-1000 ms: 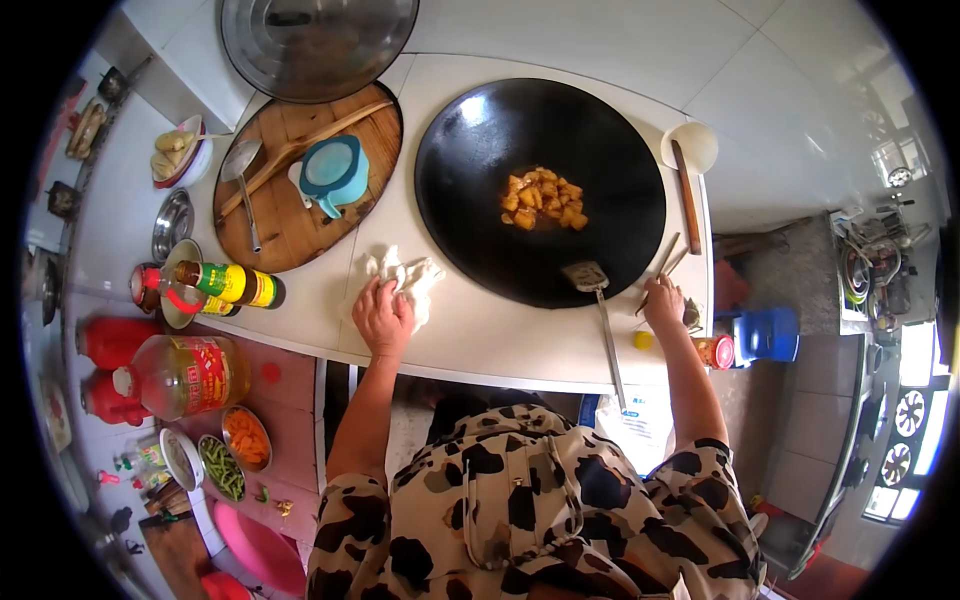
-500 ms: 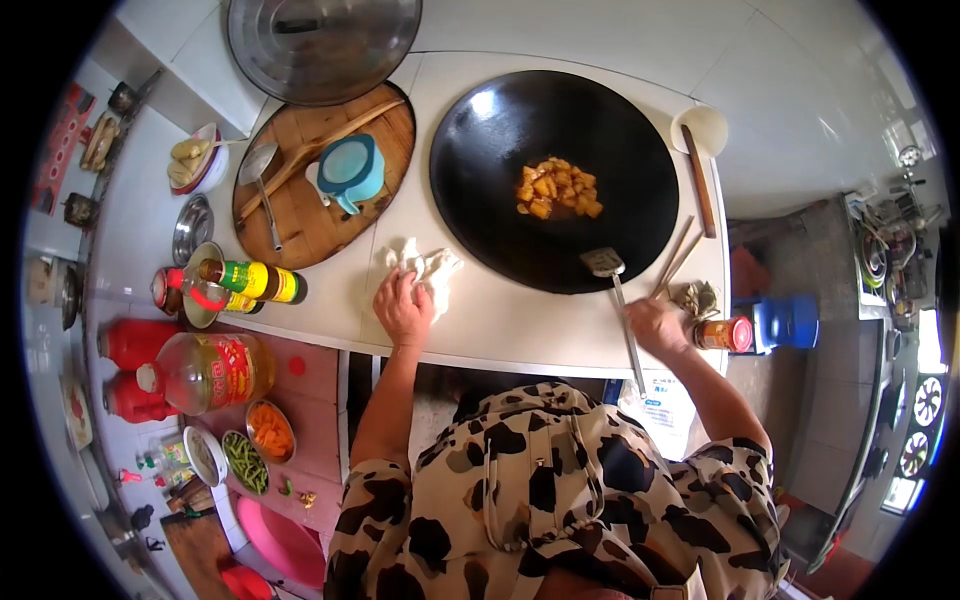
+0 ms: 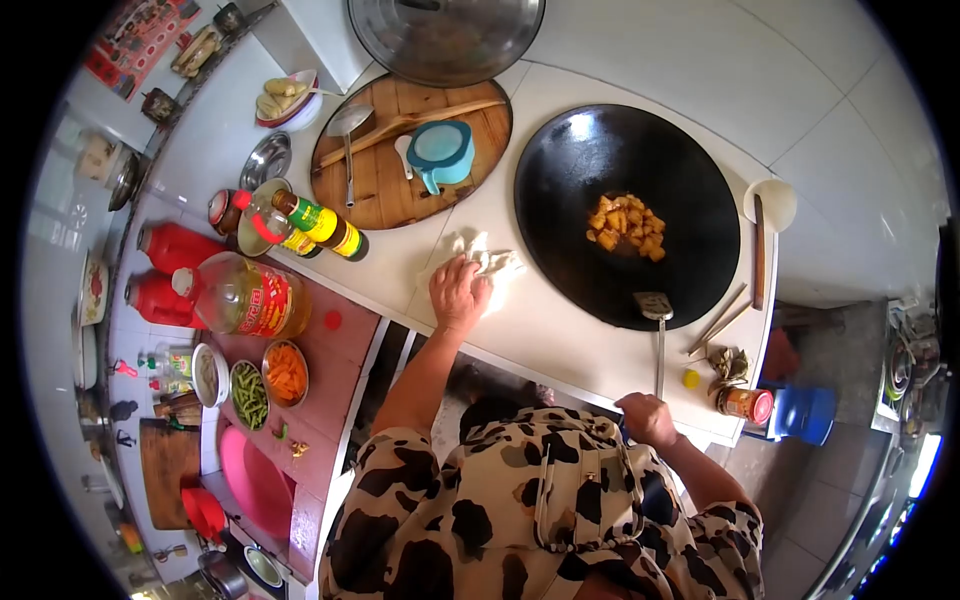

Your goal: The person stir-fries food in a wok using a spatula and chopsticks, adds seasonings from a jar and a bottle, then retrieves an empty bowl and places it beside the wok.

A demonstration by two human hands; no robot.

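My left hand (image 3: 460,296) rests on a crumpled white cloth (image 3: 494,262) on the counter, its fingers bent over the cloth. At the counter's front edge, my right hand (image 3: 648,418) is closed around the handle end of a metal spatula (image 3: 660,352). The spatula's slotted blade lies over the near rim of a large black wok (image 3: 560,240). Browned, glossy chunks of food (image 3: 627,226) sit in the wok. To the right of the spatula handle are a small yellow cap (image 3: 691,379) and a jar with a red lid (image 3: 745,404).
A round wooden board (image 3: 385,205) holds a skimmer, a wooden stick and a lidded teal container (image 3: 442,150). Sauce bottles (image 3: 325,226) and a large oil jug (image 3: 255,298) stand left. Bowls of cut carrot (image 3: 286,374) and green vegetables (image 3: 250,396) sit lower. Chopsticks (image 3: 718,322) lie right.
My right hand has moved from beside the jar to the spatula's handle end. A yellow cap now shows where that hand was. My left hand stays on the cloth; the view has shifted.
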